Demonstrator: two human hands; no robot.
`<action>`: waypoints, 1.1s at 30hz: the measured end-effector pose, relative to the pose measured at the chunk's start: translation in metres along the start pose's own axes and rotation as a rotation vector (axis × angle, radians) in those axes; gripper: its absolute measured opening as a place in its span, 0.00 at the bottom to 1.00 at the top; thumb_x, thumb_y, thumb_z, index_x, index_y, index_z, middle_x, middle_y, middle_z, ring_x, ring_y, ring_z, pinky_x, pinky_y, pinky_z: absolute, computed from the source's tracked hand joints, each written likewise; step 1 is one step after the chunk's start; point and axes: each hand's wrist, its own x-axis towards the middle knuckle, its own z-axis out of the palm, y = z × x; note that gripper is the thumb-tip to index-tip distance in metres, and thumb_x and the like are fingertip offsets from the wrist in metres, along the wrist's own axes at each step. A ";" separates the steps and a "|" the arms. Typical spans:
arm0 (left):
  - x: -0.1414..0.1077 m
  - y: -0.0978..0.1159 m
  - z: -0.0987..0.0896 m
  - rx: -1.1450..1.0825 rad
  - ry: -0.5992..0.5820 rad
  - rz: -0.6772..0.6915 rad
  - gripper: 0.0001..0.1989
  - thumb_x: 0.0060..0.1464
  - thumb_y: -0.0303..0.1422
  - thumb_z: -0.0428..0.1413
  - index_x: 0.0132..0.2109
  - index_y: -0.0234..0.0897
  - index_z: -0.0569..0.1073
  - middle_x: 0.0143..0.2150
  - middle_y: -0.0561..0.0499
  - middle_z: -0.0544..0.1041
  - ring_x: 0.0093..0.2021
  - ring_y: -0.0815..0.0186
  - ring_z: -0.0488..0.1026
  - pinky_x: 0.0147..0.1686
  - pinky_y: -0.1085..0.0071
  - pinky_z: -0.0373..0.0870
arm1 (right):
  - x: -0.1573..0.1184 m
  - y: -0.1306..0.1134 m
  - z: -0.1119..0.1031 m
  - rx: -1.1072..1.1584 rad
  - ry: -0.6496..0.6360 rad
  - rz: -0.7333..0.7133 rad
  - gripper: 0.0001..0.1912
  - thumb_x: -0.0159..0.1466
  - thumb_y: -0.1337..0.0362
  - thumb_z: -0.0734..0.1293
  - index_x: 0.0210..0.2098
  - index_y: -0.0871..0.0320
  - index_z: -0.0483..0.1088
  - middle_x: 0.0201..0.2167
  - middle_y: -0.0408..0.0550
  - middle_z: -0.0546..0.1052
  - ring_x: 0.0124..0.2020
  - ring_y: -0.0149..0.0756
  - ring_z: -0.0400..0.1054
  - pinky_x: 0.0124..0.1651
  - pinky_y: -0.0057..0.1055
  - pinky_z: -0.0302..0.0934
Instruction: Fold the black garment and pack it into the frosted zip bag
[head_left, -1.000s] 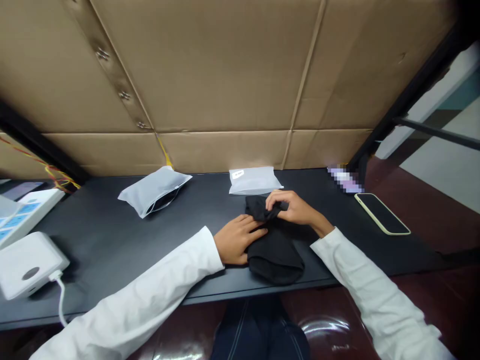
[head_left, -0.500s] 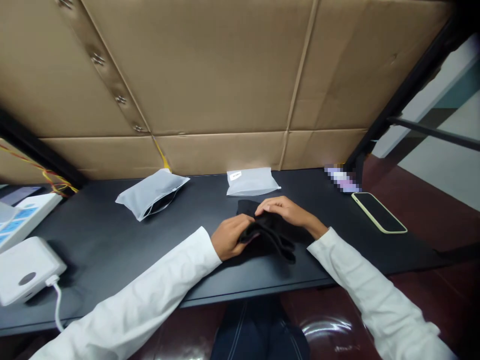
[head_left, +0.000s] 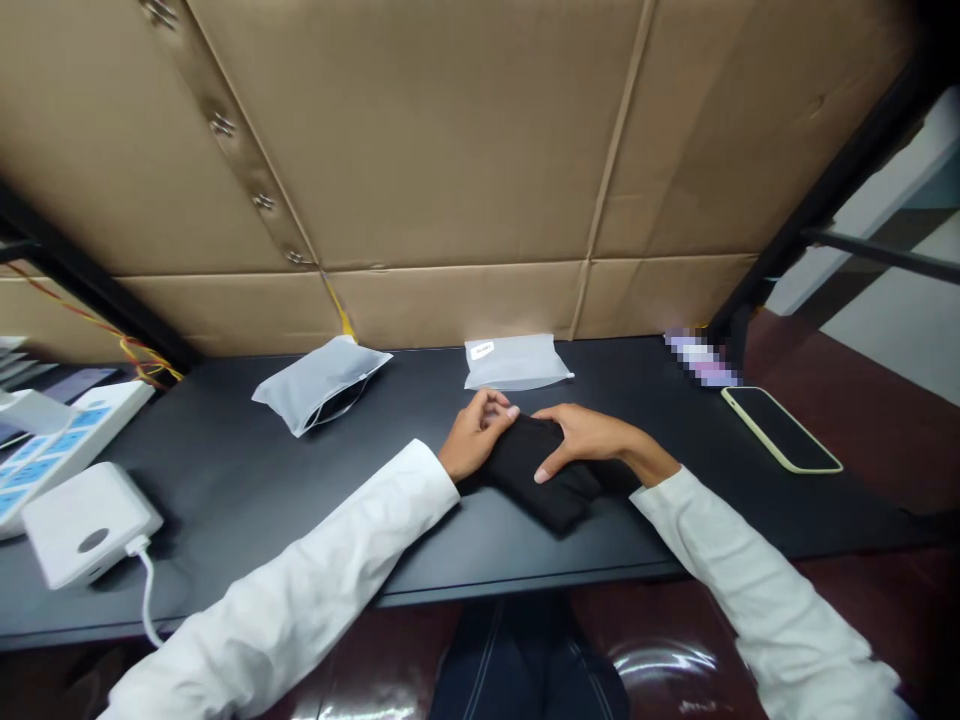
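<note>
A folded piece of black cloth [head_left: 546, 492] lies at a slant near the table's front edge, between my two hands. My left hand [head_left: 474, 435] has its fingers curled at the cloth's upper left corner, with the thumb tip on the edge. Over the right part of the cloth, my right hand [head_left: 589, 440] grips it, thumb on top and the other fingers along the far edge. Just beyond the hands is a flat frosted bag [head_left: 517, 365] with a small white label. Another frosted bag [head_left: 322, 378], gaping at its mouth, rests farther left.
At the left stand a white charger box [head_left: 90, 525] with a cable and a power strip [head_left: 64, 450]. A phone [head_left: 780, 430] in a pale case lies right, near a blurred purple packet [head_left: 701, 358]. A cardboard wall [head_left: 450, 150] closes off the black table's [head_left: 315, 520] back.
The black cloth has gone from loose, bunched folds to a flatter, compact bundle. My left hand has moved to its upper left corner, and my right thumb now presses on top.
</note>
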 end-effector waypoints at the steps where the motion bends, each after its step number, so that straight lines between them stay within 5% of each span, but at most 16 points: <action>1: 0.006 -0.005 -0.004 0.140 0.039 0.098 0.13 0.64 0.43 0.49 0.46 0.38 0.64 0.40 0.49 0.75 0.39 0.64 0.74 0.38 0.69 0.71 | 0.000 -0.001 -0.001 0.049 -0.034 0.041 0.29 0.42 0.55 0.81 0.42 0.58 0.78 0.38 0.46 0.81 0.38 0.42 0.75 0.40 0.34 0.69; 3: 0.022 -0.015 -0.014 0.473 0.100 0.298 0.14 0.63 0.41 0.52 0.49 0.36 0.66 0.49 0.42 0.73 0.49 0.58 0.72 0.48 0.62 0.70 | 0.001 -0.001 -0.004 0.174 -0.039 0.086 0.23 0.44 0.57 0.80 0.38 0.60 0.78 0.35 0.46 0.81 0.35 0.40 0.75 0.39 0.33 0.69; 5: 0.039 -0.027 -0.023 0.711 0.060 0.381 0.15 0.63 0.38 0.51 0.52 0.33 0.66 0.52 0.37 0.72 0.52 0.53 0.70 0.50 0.58 0.69 | 0.005 0.000 -0.008 0.321 0.097 0.048 0.22 0.47 0.58 0.78 0.40 0.60 0.77 0.37 0.48 0.81 0.38 0.41 0.75 0.43 0.35 0.69; 9: 0.063 -0.043 -0.031 0.943 0.036 0.275 0.10 0.66 0.31 0.45 0.45 0.31 0.69 0.40 0.40 0.75 0.40 0.57 0.73 0.39 0.64 0.69 | 0.014 0.008 -0.011 0.428 0.719 -0.205 0.28 0.52 0.55 0.75 0.50 0.58 0.69 0.49 0.53 0.78 0.51 0.45 0.73 0.55 0.43 0.66; 12: 0.067 -0.046 -0.030 0.949 -0.011 0.372 0.13 0.63 0.23 0.41 0.42 0.32 0.71 0.36 0.43 0.74 0.37 0.60 0.72 0.37 0.67 0.69 | 0.014 0.018 -0.007 0.115 1.079 -0.365 0.28 0.53 0.56 0.75 0.49 0.57 0.66 0.53 0.57 0.76 0.56 0.48 0.70 0.60 0.47 0.63; 14: 0.066 -0.044 -0.029 0.924 -0.056 0.501 0.14 0.61 0.21 0.41 0.41 0.33 0.72 0.39 0.43 0.74 0.40 0.61 0.71 0.39 0.67 0.69 | 0.011 0.024 -0.001 -0.102 1.050 -0.463 0.23 0.56 0.58 0.74 0.47 0.54 0.64 0.55 0.58 0.75 0.56 0.48 0.70 0.59 0.48 0.64; 19: 0.065 -0.036 -0.030 0.790 -0.162 0.690 0.15 0.66 0.30 0.44 0.37 0.33 0.74 0.40 0.42 0.74 0.43 0.59 0.68 0.46 0.63 0.70 | 0.014 0.028 0.015 -0.482 0.652 -0.855 0.09 0.66 0.66 0.63 0.46 0.53 0.66 0.59 0.52 0.73 0.64 0.42 0.63 0.65 0.49 0.61; 22: 0.064 -0.035 -0.033 0.686 -0.085 0.680 0.16 0.68 0.34 0.44 0.48 0.34 0.74 0.49 0.41 0.74 0.47 0.60 0.67 0.50 0.61 0.68 | 0.021 0.025 0.021 -0.676 0.465 -0.978 0.13 0.69 0.70 0.58 0.50 0.53 0.69 0.59 0.49 0.73 0.66 0.38 0.61 0.66 0.48 0.60; 26: 0.060 -0.038 -0.034 0.722 0.004 0.644 0.19 0.68 0.35 0.46 0.63 0.39 0.66 0.60 0.41 0.71 0.56 0.57 0.65 0.55 0.56 0.63 | 0.029 0.023 0.020 -0.812 0.397 -0.934 0.20 0.70 0.70 0.57 0.60 0.55 0.66 0.61 0.52 0.71 0.66 0.39 0.60 0.67 0.46 0.60; 33: 0.064 -0.044 -0.032 0.793 0.088 0.769 0.16 0.68 0.31 0.44 0.55 0.35 0.72 0.52 0.41 0.76 0.52 0.57 0.70 0.50 0.59 0.68 | 0.038 0.032 0.005 -0.850 0.412 -0.833 0.23 0.70 0.68 0.59 0.65 0.55 0.62 0.63 0.54 0.68 0.70 0.43 0.51 0.69 0.51 0.55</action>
